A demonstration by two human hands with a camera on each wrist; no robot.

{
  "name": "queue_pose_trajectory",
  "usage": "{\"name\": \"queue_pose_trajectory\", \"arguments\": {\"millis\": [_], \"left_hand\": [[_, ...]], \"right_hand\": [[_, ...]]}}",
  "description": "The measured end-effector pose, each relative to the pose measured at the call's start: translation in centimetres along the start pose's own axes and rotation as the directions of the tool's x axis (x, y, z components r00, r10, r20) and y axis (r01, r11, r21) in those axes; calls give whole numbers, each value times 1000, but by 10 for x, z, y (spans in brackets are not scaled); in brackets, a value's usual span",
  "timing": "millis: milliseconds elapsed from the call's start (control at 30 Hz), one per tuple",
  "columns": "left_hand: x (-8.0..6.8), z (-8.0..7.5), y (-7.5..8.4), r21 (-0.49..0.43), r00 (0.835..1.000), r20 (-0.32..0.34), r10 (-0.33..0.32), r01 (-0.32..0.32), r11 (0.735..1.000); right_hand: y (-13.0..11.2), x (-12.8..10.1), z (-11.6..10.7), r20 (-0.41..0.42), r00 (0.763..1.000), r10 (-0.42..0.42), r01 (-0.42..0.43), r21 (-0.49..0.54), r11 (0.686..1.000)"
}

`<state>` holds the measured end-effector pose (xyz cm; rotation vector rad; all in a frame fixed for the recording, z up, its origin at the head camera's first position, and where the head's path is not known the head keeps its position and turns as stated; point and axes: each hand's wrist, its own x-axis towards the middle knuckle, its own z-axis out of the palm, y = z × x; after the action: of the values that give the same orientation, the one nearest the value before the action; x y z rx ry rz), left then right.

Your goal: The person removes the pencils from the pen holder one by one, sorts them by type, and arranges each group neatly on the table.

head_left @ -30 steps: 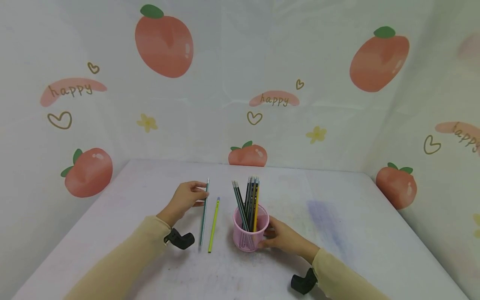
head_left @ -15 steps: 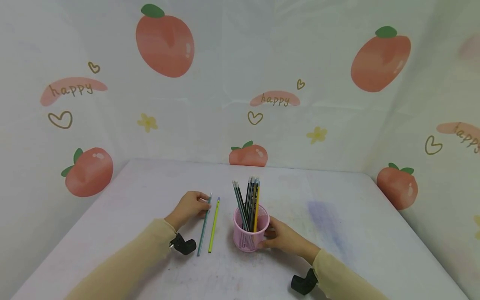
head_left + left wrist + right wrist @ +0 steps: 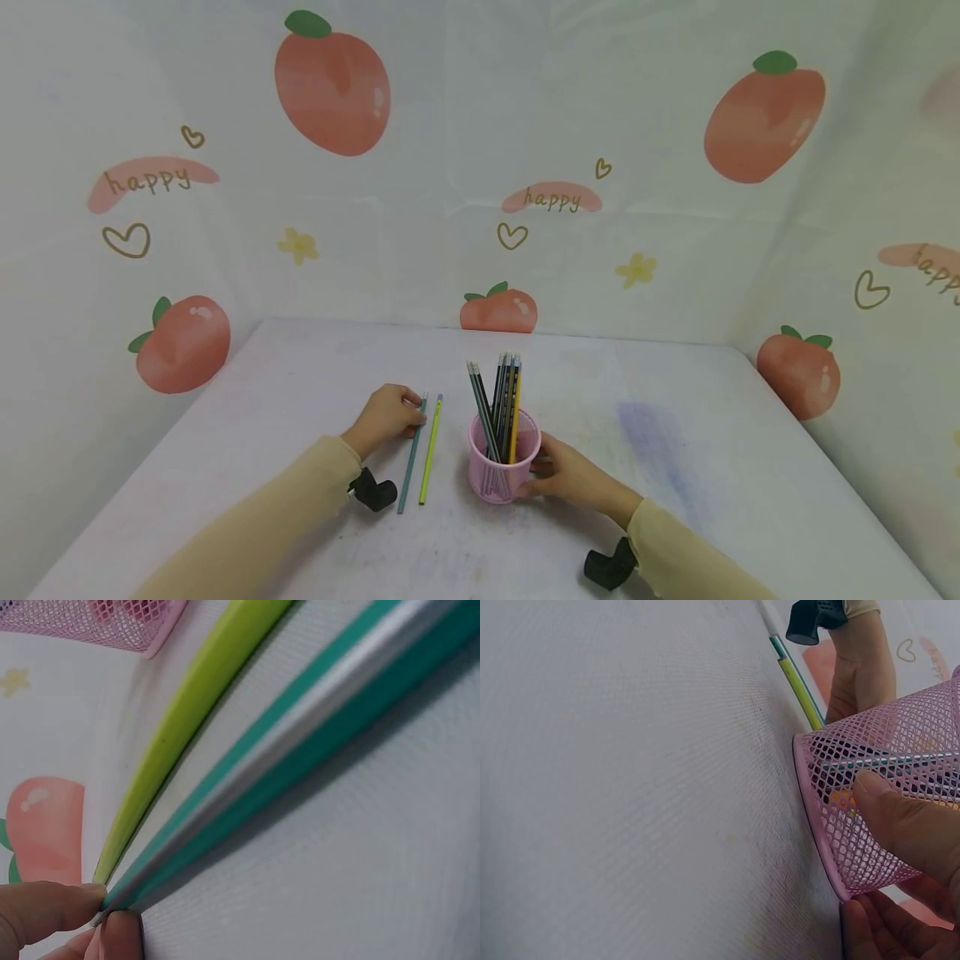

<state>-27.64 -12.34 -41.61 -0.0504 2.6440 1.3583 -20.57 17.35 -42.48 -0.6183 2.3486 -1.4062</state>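
Note:
In the head view my left hand (image 3: 384,419) pinches a teal pencil (image 3: 411,468) near its far end. Silver stripes run along that pencil (image 3: 281,739) in the left wrist view, where thumb and finger meet at its tip. A yellow-green pencil (image 3: 431,454) lies on the table just right of it, almost parallel. My right hand (image 3: 573,477) holds a pink mesh pencil cup (image 3: 487,482) by its right side. Several dark pencils (image 3: 500,408) and a yellow one (image 3: 514,417) stand in the cup, leaning. In the right wrist view the thumb (image 3: 900,817) presses the mesh wall.
The white table (image 3: 660,533) has a faint purple smudge (image 3: 656,442) to the right of the cup. A white cloth (image 3: 420,192) printed with peaches encloses the back and sides. Black wrist devices (image 3: 375,492) sit below both hands.
My left hand has brought the teal pencil toward me and slightly right, closer alongside the yellow-green pencil. My right hand and the cup stay in place.

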Motion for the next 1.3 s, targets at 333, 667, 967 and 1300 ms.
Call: {"name": "queue_pose_trajectory", "arguments": {"millis": [333, 667, 967, 1300], "left_hand": [[1, 3, -1, 32, 1000, -9, -9, 9, 999], [0, 2, 0, 22, 1000, -15, 2, -2, 1000], [-2, 1, 2, 20, 1000, -1, -19, 19, 1000], [2, 1, -2, -12, 999, 4, -43, 43, 999]], "right_hand": [[-4, -1, 0, -5, 999, 32, -32, 0, 999], [0, 2, 0, -4, 999, 50, -50, 6, 999], [1, 3, 1, 0, 998, 62, -62, 14, 998], [2, 4, 1, -5, 998, 61, -60, 19, 998]]}}
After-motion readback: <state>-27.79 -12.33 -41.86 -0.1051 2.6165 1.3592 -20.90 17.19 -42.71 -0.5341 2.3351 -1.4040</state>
